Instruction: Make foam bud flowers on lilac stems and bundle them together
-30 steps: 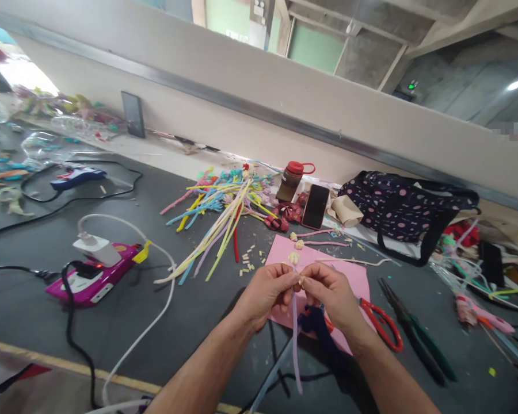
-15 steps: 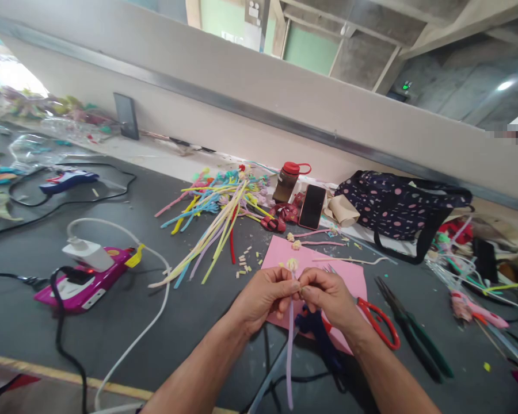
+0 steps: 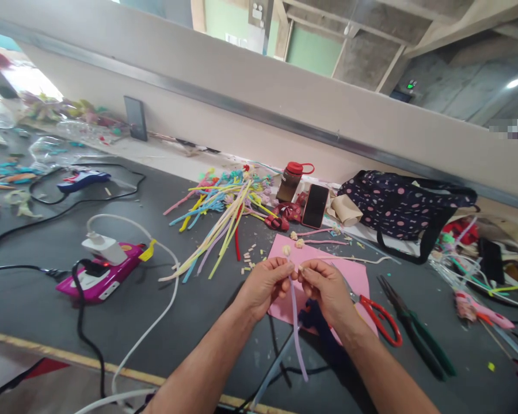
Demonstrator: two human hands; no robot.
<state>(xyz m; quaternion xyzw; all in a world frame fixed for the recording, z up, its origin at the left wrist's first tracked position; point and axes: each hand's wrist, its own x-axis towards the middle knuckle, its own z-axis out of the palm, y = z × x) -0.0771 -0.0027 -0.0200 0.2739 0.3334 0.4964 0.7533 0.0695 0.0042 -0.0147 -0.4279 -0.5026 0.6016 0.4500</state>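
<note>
My left hand [image 3: 265, 287] is closed around a pale purple pipe cleaner [image 3: 297, 322], pinched between thumb and fingers. A small cream tuft [image 3: 286, 250] shows above the fingers at its upper end, and the lower end hangs free toward the table's front. Close on the right, my right hand [image 3: 326, 287] pinches a tiny pale piece [image 3: 301, 269], too small to make out. A pink sheet [image 3: 349, 276] lies beneath both hands. Partly hidden under my right wrist is a dark blue tool [image 3: 315, 316]. Red-handled scissors [image 3: 382, 322] rest beside that wrist.
Green-handled pliers [image 3: 418, 333] lie on the right. Behind my left hand is a pile of coloured pipe cleaners [image 3: 224, 218]. A phone [image 3: 315, 206], a bottle [image 3: 290, 183] and a patterned bag [image 3: 401, 213] stand along the back. A magenta power strip [image 3: 103, 282] with cables sits left.
My hands have drawn slightly apart, the right one pulling away from the stem. The pipe cleaner's lower end has swung right and up. The whole view has shifted a little.
</note>
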